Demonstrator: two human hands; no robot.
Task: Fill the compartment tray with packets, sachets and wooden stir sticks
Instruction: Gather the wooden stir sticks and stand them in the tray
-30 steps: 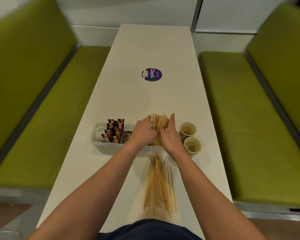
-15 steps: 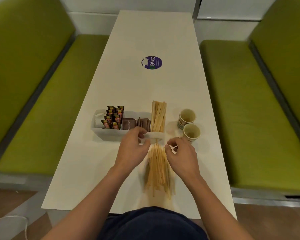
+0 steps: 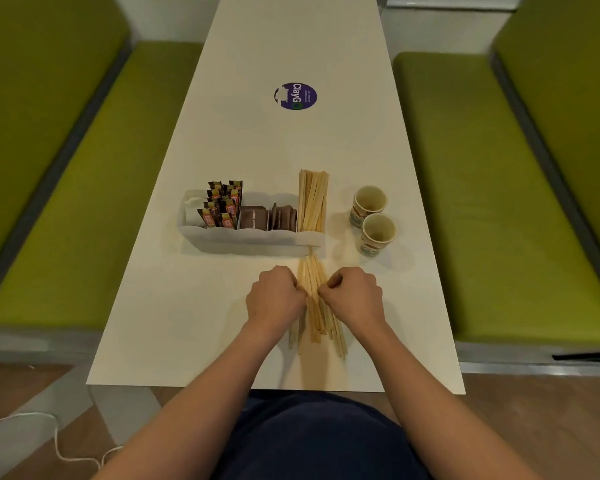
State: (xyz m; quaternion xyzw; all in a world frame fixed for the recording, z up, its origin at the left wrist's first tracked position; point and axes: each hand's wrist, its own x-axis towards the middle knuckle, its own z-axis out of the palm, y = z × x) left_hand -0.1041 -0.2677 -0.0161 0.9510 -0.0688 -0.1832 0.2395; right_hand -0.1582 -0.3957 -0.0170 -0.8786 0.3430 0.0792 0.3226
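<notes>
White table [image 3: 222,140]; left hand [image 3: 274,299], right hand [image 3: 355,297] curled around stir sticks [image 3: 311,277]

The long white plastic compartment tray [image 3: 250,239] lies crosswise on the table [image 3: 291,150], open side up. At its left end stand slim orange-and-brown stick sachets [image 3: 222,206], upright, tops above the rim; beside them is sth white [image 3: 193,206], cannot tell what. Next compt.: flat brown packets [image 3: 253,218] printed "Brown Sugar", standing on edge. Then darker brown packets [image 3: 284,218], also on edge, a bit tilted. In the right-end compt. is a bundle of pale wooden stir sticks [image 3: 312,202], far ends reaching past the back wall. Just in front of the tray a second bundle of loose wooden sticks [image 3: 314,306] lies on the table, fanned at the near end, pinched betw. the left hand [image 3: 274,299] and the right hand [image 3: 354,296].
</notes>
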